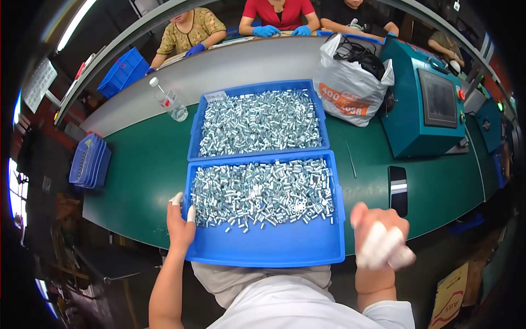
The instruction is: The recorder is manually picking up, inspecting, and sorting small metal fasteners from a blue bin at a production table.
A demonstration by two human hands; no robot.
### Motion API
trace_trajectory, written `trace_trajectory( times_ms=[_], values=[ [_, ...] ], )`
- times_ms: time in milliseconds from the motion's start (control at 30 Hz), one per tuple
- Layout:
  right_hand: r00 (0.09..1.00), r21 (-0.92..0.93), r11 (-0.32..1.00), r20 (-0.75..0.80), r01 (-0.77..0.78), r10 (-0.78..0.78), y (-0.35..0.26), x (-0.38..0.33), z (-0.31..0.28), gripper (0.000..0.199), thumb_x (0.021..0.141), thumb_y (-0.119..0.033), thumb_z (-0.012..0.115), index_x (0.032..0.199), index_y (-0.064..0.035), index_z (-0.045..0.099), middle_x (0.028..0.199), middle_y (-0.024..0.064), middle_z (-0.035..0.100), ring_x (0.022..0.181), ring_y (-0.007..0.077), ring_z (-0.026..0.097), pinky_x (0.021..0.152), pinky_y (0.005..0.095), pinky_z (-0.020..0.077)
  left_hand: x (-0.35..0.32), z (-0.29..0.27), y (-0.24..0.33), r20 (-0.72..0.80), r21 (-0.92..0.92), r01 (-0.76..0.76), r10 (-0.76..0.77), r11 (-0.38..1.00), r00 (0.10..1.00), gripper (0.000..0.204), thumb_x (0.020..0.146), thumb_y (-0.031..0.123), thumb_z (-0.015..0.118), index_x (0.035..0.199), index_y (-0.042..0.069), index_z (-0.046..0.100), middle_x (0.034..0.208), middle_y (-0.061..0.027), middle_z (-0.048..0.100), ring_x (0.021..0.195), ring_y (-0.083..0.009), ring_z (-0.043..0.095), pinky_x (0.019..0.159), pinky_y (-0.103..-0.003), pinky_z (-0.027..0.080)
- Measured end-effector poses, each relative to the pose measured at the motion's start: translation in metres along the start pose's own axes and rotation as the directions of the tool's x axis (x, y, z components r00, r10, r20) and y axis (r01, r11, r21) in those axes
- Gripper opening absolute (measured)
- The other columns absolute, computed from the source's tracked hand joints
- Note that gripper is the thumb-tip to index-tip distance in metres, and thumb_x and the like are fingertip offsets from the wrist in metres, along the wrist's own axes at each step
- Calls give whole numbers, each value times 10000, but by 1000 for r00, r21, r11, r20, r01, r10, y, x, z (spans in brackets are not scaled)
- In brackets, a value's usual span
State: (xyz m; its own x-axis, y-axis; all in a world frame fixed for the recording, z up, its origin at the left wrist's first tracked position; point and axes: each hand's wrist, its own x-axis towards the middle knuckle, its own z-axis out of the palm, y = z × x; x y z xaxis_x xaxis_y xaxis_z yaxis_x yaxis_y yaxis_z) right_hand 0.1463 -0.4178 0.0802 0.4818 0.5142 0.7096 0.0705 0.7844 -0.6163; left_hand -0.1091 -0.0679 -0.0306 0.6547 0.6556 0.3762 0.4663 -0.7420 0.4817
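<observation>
At left rim of nearer blue tray (268, 245), had left hand (181, 219) with digits apart; beyond right rim, held right hand (382, 238) curled (blurred; could not tell whether gripping); logged metal sleeves (257, 189) inside tray.

The right hand (382, 236) is blurred. A white bag (350, 101) partly hides black cables (361, 57). Three people (280, 19) opposite are cut off at head height by the top edge.
</observation>
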Motion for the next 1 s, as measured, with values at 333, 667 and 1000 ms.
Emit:
trace_trajectory(
  times_ms=[333,667,1000],
  values=[
    [808,639,762,392,104,-439,-28,65,38,589,1077,-203,491,511,-43,450,512,36,412,449,157,538,890,386,613,-5,3,2,37,-22,145,-144,989,989,446,958,64,633,1382,-28,528,1249,-139,614,1090,-219,612,975,-342,481],
    [902,520,849,320,86,-288,-27,53,16,522,1052,-143,528,544,-25,496,586,82,507,460,176,538,722,382,623,-2,5,2,70,-119,171,-163,978,984,439,982,106,625,1385,-40,527,1285,-159,615,1135,-227,602,1005,-353,470],
    [865,-726,472,-417,-501,278,64,-62,-56,352,897,0,630,1249,25,631,1370,205,579,1294,311,551,1110,428,404,-7,4,-9,127,-259,320,-296,911,947,442,981,55,597,1401,-44,500,1234,-145,627,1093,-193,608,973,-336,480]
  ],
)
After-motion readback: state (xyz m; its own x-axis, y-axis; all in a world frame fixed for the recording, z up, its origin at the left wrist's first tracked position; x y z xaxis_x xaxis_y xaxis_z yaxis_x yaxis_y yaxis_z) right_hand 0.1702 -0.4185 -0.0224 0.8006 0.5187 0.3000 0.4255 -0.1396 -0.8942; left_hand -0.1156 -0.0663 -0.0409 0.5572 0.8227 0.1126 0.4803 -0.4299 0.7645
